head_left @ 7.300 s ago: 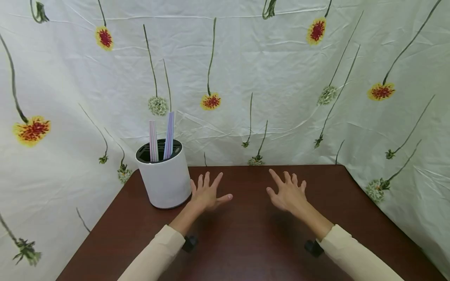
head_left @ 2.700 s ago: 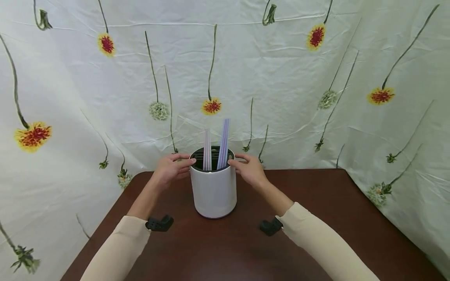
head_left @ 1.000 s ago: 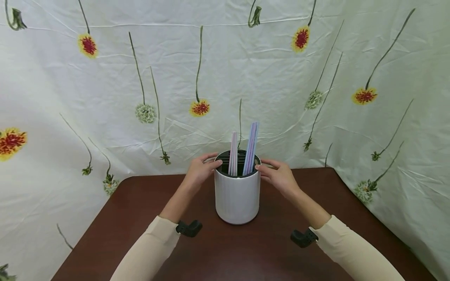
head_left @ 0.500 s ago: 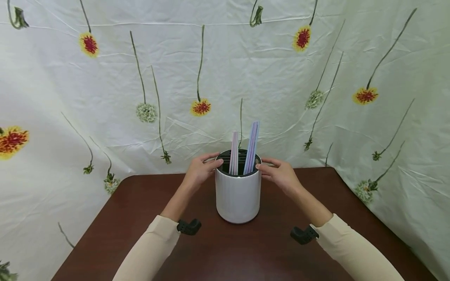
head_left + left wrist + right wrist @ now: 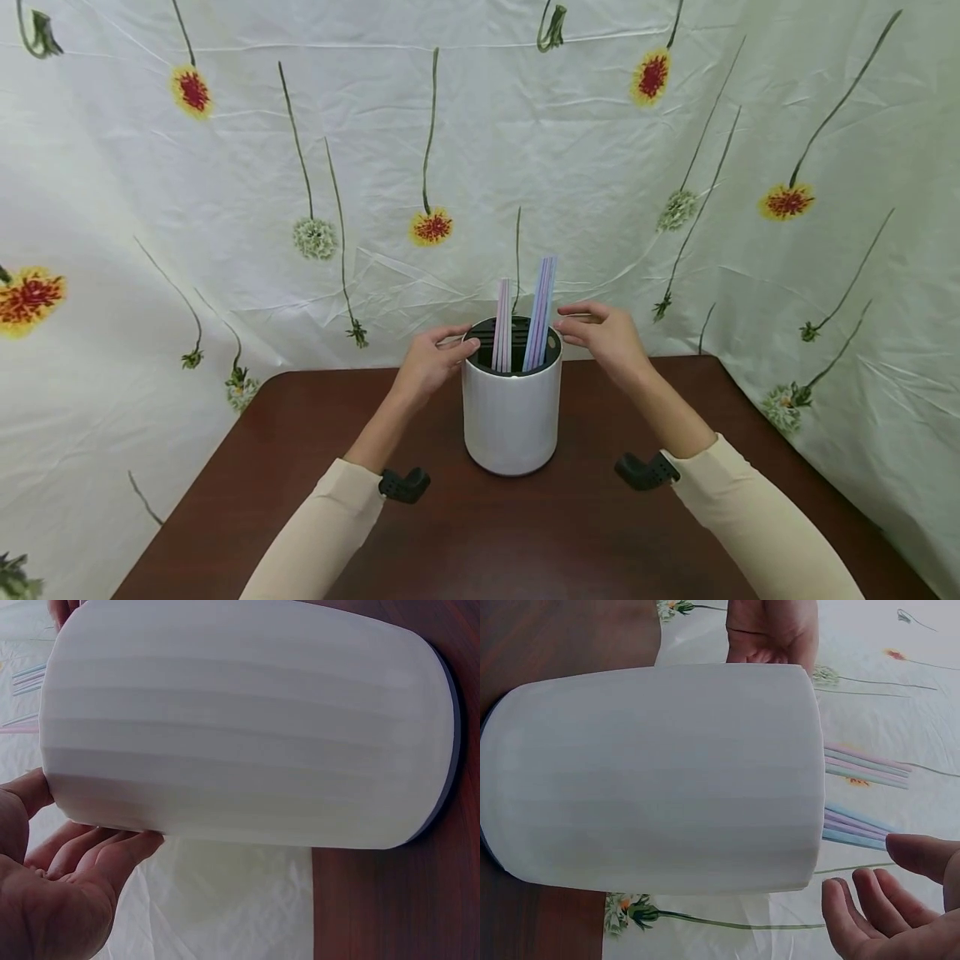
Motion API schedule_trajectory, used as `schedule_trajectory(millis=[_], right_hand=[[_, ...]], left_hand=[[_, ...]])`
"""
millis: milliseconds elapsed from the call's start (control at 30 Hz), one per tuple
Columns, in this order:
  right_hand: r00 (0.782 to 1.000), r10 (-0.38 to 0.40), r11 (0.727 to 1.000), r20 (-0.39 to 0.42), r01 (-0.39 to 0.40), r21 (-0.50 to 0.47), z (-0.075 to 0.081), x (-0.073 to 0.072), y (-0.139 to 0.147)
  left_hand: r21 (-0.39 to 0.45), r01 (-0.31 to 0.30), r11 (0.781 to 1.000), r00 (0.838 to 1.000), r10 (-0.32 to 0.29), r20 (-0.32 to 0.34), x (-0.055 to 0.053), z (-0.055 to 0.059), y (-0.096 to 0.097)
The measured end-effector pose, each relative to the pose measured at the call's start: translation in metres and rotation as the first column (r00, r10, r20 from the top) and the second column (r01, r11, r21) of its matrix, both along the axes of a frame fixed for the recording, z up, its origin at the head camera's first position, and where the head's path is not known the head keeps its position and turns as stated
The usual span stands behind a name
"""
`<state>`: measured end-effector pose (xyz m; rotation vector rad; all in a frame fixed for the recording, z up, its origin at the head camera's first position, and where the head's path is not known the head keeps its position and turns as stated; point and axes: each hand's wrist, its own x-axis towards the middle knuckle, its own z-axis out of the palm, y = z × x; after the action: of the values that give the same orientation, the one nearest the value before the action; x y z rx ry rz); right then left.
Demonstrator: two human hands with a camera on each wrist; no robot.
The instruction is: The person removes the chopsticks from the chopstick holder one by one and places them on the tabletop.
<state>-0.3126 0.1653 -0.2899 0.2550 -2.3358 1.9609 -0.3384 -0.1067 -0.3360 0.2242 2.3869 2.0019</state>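
A white cylindrical holder [image 5: 512,417] with a black slotted insert stands upright on the dark brown table [image 5: 300,475]. Two bundles of pastel straws rise from it: a pink bundle [image 5: 501,321] and a taller blue-purple bundle [image 5: 541,304]. My left hand [image 5: 461,337] holds the holder's left rim, thumb on the edge and fingers along the side [image 5: 112,851]. My right hand [image 5: 570,327] hovers just above the right rim beside the blue-purple straws, fingers relaxed and holding nothing. In the right wrist view its fingertips [image 5: 840,900] sit just past the holder [image 5: 652,780], near the straw ends [image 5: 859,829].
A wrinkled white cloth with printed flowers [image 5: 675,167] hangs behind the table and on both sides of it. The table's right edge [image 5: 810,467] runs close to the cloth. Black wrist mounts [image 5: 405,485] [image 5: 643,471] sit on both cream sleeves.
Both hands brought the holder from the table's left to its middle. In the last half second my right hand came off the rim and rose beside the blue-purple straws; my left hand stayed.
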Motion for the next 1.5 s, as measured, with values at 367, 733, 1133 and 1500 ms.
schedule_trajectory(millis=[367, 733, 1133, 1500], right_hand=[[0.999, 0.015, 0.994, 0.033, -0.012, -0.11, -0.005, -0.006, -0.006], [1.0, -0.002, 0.998, 0.01, 0.003, -0.063, -0.01, -0.012, -0.011], [0.999, -0.035, 0.995, -0.018, 0.033, -0.089, -0.008, -0.016, -0.015], [0.998, -0.043, 0.992, -0.05, 0.036, -0.117, 0.021, -0.013, -0.012]], left_hand=[[-0.006, 0.006, 1.0, 1.0, -0.005, 0.013, -0.001, 0.0, 0.001], [0.0, 0.029, 1.0, 0.999, -0.029, 0.023, -0.003, -0.001, -0.002], [-0.01, 0.018, 1.0, 1.0, -0.018, 0.013, -0.005, 0.003, -0.003], [-0.017, 0.017, 1.0, 1.0, -0.017, 0.014, -0.005, 0.0, -0.003]])
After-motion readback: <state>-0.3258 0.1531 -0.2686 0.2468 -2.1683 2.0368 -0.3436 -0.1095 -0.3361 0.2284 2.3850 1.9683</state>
